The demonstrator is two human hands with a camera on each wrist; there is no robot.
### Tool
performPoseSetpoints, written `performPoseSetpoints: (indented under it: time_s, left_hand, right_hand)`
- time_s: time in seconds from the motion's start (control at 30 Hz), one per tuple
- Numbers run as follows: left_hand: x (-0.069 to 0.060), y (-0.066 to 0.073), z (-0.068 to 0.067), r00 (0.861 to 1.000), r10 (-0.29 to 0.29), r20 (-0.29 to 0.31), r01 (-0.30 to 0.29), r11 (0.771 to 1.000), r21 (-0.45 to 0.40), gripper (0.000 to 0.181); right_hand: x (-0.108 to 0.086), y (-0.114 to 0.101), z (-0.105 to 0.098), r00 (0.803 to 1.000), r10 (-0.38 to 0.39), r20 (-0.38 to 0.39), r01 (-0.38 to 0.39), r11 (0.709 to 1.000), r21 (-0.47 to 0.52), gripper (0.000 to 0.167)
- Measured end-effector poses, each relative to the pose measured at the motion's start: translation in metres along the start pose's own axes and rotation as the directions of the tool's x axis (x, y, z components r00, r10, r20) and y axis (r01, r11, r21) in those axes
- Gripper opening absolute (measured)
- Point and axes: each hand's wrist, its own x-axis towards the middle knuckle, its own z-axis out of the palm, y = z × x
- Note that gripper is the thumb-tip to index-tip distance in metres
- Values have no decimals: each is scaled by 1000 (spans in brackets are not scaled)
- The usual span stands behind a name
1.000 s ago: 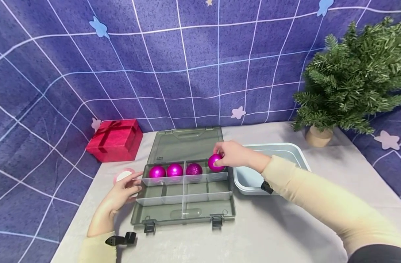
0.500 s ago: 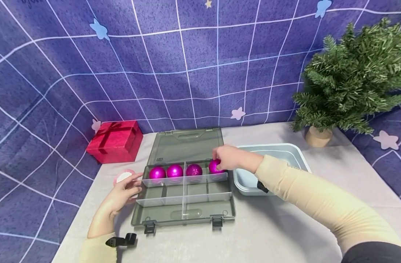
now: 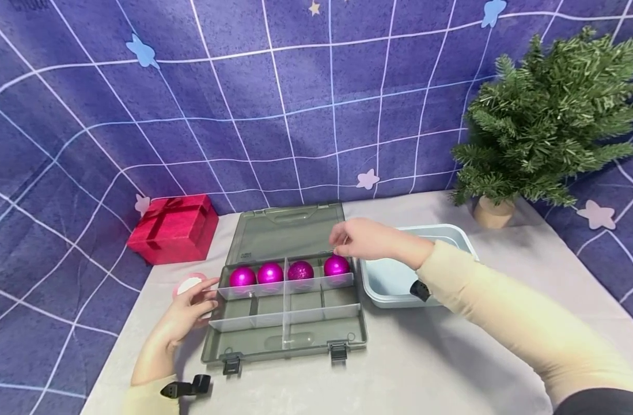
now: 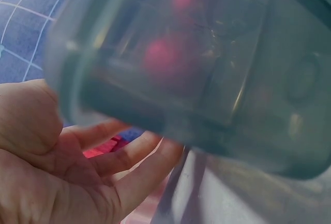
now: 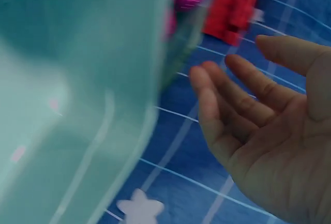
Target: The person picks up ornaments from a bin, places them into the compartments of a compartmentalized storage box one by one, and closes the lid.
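A grey see-through divided box [image 3: 285, 339] lies on the table with its lid [image 3: 290, 233] laid back. Along its far row sit several shiny magenta balls, among them a glittery ball [image 3: 300, 270] and the rightmost ball [image 3: 337, 265]. My right hand [image 3: 363, 237] hovers just above that rightmost ball, and in the right wrist view its loosely bent fingers [image 5: 248, 100] hold nothing. At the box's left side rests my left hand [image 3: 184, 311]; its extended fingers [image 4: 139, 167] touch the wall, seen from below in the left wrist view.
A pale blue bin [image 3: 389, 285] stands right of the box, partly behind the right wrist. At the far left is a red gift box [image 3: 176, 229], with a pink-and-white round item [image 3: 188, 283] nearer. A small artificial tree [image 3: 549, 121] stands at the back right.
My right hand has lowered a magenta ball into the box's far right compartment, let go of it and lifted slightly. The left hand has stayed at the box's side.
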Motion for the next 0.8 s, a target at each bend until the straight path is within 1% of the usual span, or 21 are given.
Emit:
performPoseSetpoints:
  time_s: [0.1, 0.17, 0.27, 0.37, 0.47, 0.53, 0.63, 0.7, 0.73, 0.8]
  left_hand:
    - [-3, -3, -2, 1000, 1, -14, -1, 1000, -1, 59]
    - [-4, -5, -4, 1000, 6, -19, -6, 1000, -9, 58]
    - [-5, -6, -6, 999, 22, -25, -23, 1000, -17, 55]
    - [-6, -6, -9, 999, 35, -25, -35, 999, -20, 53]
    - [-6, -4, -12, 999, 38, -24, -38, 999, -11, 52]
    - [-5, -4, -12, 999, 30, -23, -30, 1000, -6, 52]
    - [-3, -2, -9, 1000, 20, -6, -20, 1000, -1, 55]
    - [-1, -2, -6, 1000, 14, 0, -14, 1000, -3, 57]
    - [0, -2, -5, 1000, 9, -1, -9, 1000, -4, 58]
    - [1, -2, -3, 1000, 3, 1, -3, 1000, -5, 59]
  right_hand:
    - [-17, -11, -14, 998, -45, -42, 50, 991, 124, 22]
    - [-29, -13, -22, 995, -64, -70, 78, 972, 222, 21]
    - [-47, -12, -30, 994, -58, -98, 90, 926, 366, 22]
    - [-66, -1, -35, 994, -22, -106, 66, 900, 432, 27]
    - [-87, 14, -37, 995, 30, -94, 14, 901, 433, 33]
    - [-102, 27, -36, 996, 59, -73, -21, 901, 433, 35]
    - [-123, 45, -33, 995, 96, -38, -71, 903, 424, 37]
    - [-135, 57, -31, 990, 138, -22, -117, 902, 415, 36]
    - [-140, 62, -30, 988, 154, -22, -133, 911, 391, 36]
    - [-148, 70, -29, 982, 187, -32, -168, 936, 309, 35]
